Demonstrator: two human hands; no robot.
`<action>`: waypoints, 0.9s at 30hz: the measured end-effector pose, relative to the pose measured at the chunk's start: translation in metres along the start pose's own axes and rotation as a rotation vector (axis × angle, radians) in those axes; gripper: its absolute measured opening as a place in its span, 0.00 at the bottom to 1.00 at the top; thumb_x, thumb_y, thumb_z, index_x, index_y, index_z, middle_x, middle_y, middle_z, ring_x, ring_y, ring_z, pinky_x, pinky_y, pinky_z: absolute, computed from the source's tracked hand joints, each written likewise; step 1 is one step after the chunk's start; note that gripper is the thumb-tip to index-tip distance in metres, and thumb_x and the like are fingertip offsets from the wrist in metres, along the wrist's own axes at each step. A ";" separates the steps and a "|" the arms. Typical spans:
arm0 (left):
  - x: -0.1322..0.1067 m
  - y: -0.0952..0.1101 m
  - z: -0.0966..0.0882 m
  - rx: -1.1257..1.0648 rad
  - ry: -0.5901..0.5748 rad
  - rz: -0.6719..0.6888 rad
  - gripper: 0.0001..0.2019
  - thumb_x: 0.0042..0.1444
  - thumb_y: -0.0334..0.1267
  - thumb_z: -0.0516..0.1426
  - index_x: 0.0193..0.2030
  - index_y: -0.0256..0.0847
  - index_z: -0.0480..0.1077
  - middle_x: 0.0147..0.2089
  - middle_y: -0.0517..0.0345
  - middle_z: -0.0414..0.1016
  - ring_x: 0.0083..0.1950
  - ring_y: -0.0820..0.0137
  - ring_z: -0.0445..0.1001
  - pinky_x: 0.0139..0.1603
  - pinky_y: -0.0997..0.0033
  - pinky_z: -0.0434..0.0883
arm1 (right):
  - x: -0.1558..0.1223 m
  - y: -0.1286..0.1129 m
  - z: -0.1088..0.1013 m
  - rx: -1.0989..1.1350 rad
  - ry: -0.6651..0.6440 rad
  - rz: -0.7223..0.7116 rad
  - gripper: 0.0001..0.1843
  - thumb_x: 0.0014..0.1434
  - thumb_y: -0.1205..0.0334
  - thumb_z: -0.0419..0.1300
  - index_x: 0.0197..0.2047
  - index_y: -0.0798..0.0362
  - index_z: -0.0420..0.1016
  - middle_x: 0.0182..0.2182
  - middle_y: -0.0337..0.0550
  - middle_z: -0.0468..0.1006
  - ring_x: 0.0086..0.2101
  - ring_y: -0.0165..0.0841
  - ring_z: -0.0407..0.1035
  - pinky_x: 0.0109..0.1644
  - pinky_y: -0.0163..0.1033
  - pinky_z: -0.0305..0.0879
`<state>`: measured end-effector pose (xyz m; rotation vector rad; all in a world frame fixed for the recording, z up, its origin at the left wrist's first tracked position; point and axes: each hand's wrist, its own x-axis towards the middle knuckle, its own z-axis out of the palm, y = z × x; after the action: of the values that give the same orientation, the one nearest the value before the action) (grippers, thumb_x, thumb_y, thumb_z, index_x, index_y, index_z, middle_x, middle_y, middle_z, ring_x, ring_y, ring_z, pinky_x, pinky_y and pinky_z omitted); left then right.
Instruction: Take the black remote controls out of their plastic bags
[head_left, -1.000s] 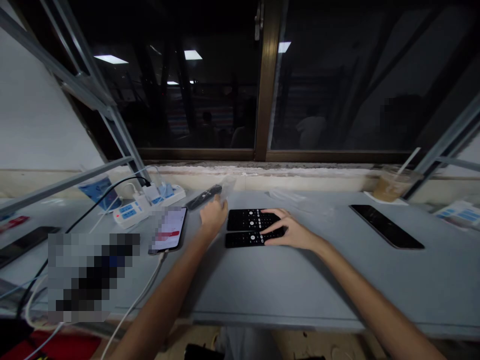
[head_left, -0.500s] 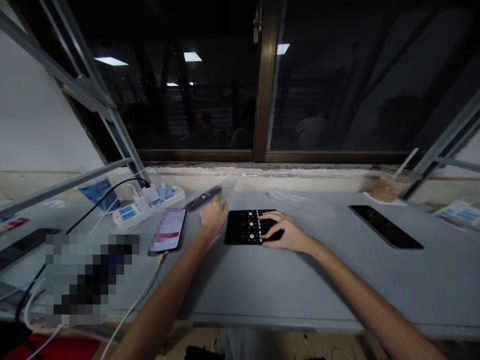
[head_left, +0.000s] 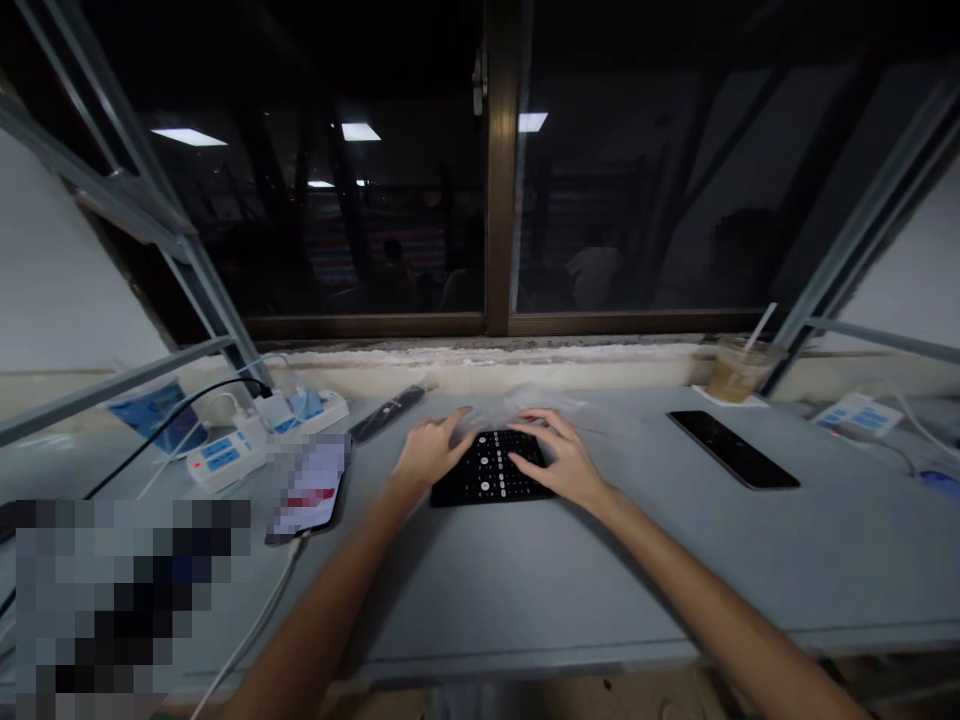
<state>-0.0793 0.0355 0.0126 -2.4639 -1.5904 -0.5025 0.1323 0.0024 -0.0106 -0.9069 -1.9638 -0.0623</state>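
A flat black panel (head_left: 472,488) with rows of small white marks and a few white round spots lies on the table in front of me. My left hand (head_left: 429,455) is at its upper left edge, thumb and fingers apart, with nothing visible in it. Over the panel's right part, my right hand (head_left: 571,468) has its fingers spread; contact beneath them is hard to make out. Just beyond my left hand rests a long dark piece (head_left: 388,412) in clear plastic. Blurred clear film (head_left: 551,398) lies behind the panel.
At left are white power strips (head_left: 225,458) with plugs and cables, a lit phone (head_left: 315,492) on a white cable, and a blue cup (head_left: 161,415). A dark phone (head_left: 731,450) lies at right, near a drink cup (head_left: 735,370) with a straw. Metal frames flank the window.
My left hand has left the dark piece in clear plastic and come right to the black panel. My right hand's fingers have spread wider. The whole view has shifted.
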 end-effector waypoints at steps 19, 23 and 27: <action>-0.001 0.005 0.002 -0.259 0.010 0.202 0.18 0.57 0.51 0.48 0.46 0.42 0.67 0.46 0.57 0.73 0.48 0.67 0.69 0.50 0.68 0.63 | 0.003 0.014 -0.014 -0.121 0.077 -0.183 0.12 0.58 0.69 0.52 0.42 0.51 0.74 0.35 0.41 0.77 0.37 0.31 0.69 0.42 0.39 0.65; 0.003 -0.007 0.005 -0.157 0.059 0.025 0.20 0.56 0.51 0.49 0.49 0.42 0.65 0.43 0.56 0.74 0.44 0.66 0.71 0.48 0.68 0.64 | 0.006 0.031 -0.027 -0.161 0.152 -0.083 0.14 0.58 0.70 0.50 0.42 0.50 0.74 0.37 0.43 0.76 0.39 0.32 0.69 0.44 0.40 0.66; 0.008 -0.026 0.014 -0.057 0.102 -0.172 0.20 0.56 0.45 0.50 0.54 0.40 0.62 0.48 0.53 0.73 0.47 0.65 0.71 0.51 0.66 0.63 | 0.005 0.055 -0.047 -0.285 0.348 0.133 0.15 0.57 0.69 0.49 0.41 0.51 0.74 0.37 0.44 0.76 0.39 0.34 0.69 0.44 0.42 0.66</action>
<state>-0.0973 0.0571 0.0015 -2.3113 -1.7786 -0.6966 0.1990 0.0266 0.0028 -1.1259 -1.5907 -0.4056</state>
